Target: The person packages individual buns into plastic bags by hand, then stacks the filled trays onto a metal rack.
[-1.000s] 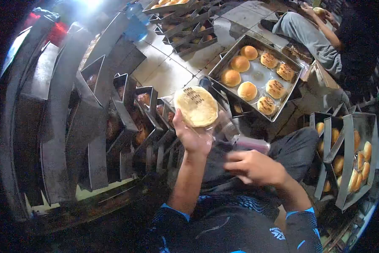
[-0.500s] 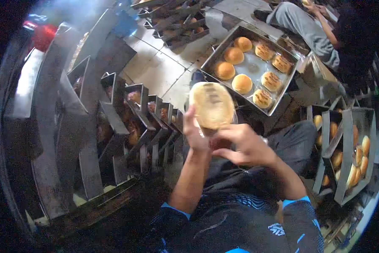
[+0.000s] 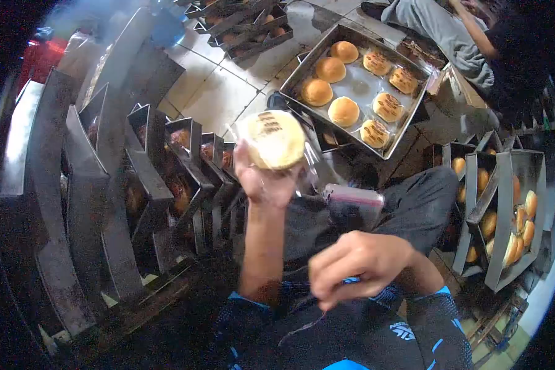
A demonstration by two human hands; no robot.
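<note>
My left hand [image 3: 266, 180] is closed around a round bun [image 3: 271, 140] in a clear plastic bag with dark print. It holds the bun up between my lap and the tray, its underside in the palm. My right hand [image 3: 357, 265] is apart from the bun, low over my shirt, with fingers curled into a pinch; what they hold, if anything, is hidden. A clear packet with a reddish edge [image 3: 354, 197] lies on my lap between the hands. Beyond my left hand, a metal tray [image 3: 277, 98] carries bare golden buns [image 3: 330, 69] on its left and bagged, printed buns [image 3: 375, 133] on its right.
Dark metal trays [image 3: 151, 185] stand in a row at left, some with bread inside. More trays [image 3: 499, 216] with buns [image 3: 520, 231] stand at right, and others [image 3: 246, 28] lie at the back. Another person's grey trouser leg [image 3: 441, 37] is beyond the tray, on the tiled floor [image 3: 228, 92].
My right hand has left the bun and moved down towards my shirt. My left hand has carried the bagged bun slightly left, uncovering the packet on my lap. The view has shifted a little.
</note>
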